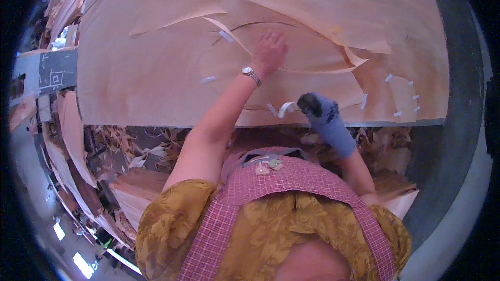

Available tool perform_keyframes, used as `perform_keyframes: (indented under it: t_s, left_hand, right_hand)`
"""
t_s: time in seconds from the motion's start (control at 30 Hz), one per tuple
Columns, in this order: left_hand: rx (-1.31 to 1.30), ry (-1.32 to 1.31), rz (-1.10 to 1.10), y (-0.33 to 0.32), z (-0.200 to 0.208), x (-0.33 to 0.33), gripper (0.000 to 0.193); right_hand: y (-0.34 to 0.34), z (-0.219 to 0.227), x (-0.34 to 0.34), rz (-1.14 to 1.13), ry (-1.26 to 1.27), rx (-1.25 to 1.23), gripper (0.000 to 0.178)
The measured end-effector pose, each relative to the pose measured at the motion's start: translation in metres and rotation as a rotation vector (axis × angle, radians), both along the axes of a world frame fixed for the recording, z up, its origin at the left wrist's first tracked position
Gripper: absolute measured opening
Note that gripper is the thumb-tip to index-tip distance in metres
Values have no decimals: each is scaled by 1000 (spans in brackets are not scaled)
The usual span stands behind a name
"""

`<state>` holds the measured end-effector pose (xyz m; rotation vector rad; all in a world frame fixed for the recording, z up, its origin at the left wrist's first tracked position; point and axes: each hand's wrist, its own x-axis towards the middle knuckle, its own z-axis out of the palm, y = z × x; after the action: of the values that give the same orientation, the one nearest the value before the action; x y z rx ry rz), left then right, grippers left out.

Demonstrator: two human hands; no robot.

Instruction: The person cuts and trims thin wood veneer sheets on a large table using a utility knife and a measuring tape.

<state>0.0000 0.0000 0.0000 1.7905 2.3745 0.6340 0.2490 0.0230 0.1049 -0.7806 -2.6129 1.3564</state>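
Veneer sheet (156,73) lies under left hand (268,52) fingers.

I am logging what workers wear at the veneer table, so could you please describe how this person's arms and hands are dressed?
The left hand is bare, with a silver metal-band wristwatch on the wrist and a bare forearm below a short mustard-yellow patterned sleeve. The right hand wears a blue-grey knitted glove with dark, worn fingertips and a long cuff reaching up the forearm.
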Motion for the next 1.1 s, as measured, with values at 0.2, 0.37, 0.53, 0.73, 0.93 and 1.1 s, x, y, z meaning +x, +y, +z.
perform_keyframes:
  t_s: [0.2, 0.37, 0.53, 0.73, 0.93, 1.1]
  left_hand:
    - [138, 17, -211, 19, -2, 11, 52]
    - [159, 72, -184, 27, -8, 7, 51]
    - [135, -29, -160, 38, 8, -2, 42]
    - [159, -24, -180, 42, 7, -11, 40]
    - [76, -8, -159, 57, 20, -16, 44]
    - [29, -115, -90, 71, 18, -19, 49]
  right_hand:
    - [61, -21, -32, -605, 174, -532, 15]
    - [101, -67, -78, -730, 236, -676, 15]
    - [114, -91, -90, -807, 265, -845, 13]
    - [116, -98, -92, -814, 274, -852, 14]
    - [113, -97, -91, -853, 288, -796, 18]
    - [114, -86, -96, -870, 265, -838, 16]
